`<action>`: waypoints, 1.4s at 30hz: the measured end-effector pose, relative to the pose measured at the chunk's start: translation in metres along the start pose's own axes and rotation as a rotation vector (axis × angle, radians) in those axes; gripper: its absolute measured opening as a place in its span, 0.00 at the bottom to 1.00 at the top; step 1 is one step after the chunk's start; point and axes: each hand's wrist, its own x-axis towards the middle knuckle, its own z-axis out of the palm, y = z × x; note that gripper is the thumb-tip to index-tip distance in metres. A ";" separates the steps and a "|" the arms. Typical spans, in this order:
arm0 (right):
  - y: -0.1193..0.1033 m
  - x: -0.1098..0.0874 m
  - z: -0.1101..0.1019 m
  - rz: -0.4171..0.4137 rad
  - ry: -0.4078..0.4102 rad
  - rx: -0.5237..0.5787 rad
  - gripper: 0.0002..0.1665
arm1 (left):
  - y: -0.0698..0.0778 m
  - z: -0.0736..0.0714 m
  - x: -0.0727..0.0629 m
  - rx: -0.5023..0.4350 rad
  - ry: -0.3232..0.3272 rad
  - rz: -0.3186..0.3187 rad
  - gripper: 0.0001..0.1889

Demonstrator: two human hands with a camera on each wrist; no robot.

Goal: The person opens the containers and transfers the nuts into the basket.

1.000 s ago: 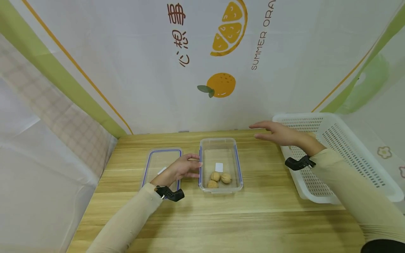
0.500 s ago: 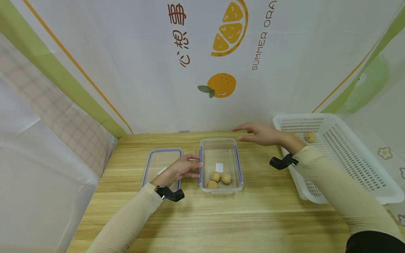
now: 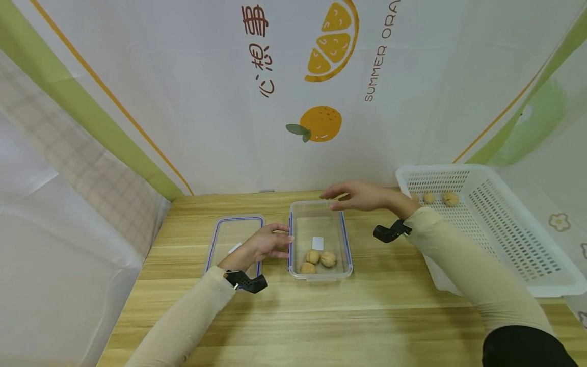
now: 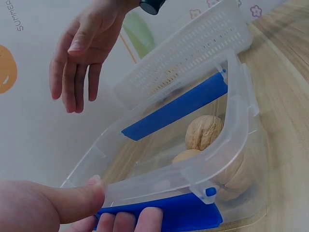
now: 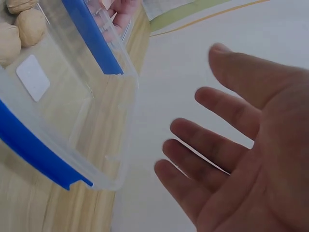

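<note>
A clear plastic food container (image 3: 321, 224) with blue latches stands on the table. Several walnuts (image 3: 320, 257) and a white label show inside it. My left hand (image 3: 266, 241) holds the container's left side, its thumb at the rim and its fingers against the blue latch (image 4: 186, 212) in the left wrist view. Over the far right corner of the container hovers my right hand (image 3: 359, 196). Its fingers are spread and slightly bent, with nothing in them, as the right wrist view also shows.
The container's clear lid (image 3: 238, 224), edged in blue, lies to the left, partly under my left hand. At the right stands a white slotted basket (image 3: 486, 244) with a few walnuts (image 3: 450, 199) near its far end. A printed cloth (image 3: 220, 142) hangs behind the table (image 3: 330, 326).
My right hand has moved left from the basket's edge to the container's far right corner, uncovering walnuts in the basket. My left hand and the container have stayed put.
</note>
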 end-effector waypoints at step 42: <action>0.004 0.051 0.047 0.116 -0.605 0.073 0.16 | -0.001 -0.001 0.001 -0.001 0.012 -0.005 0.23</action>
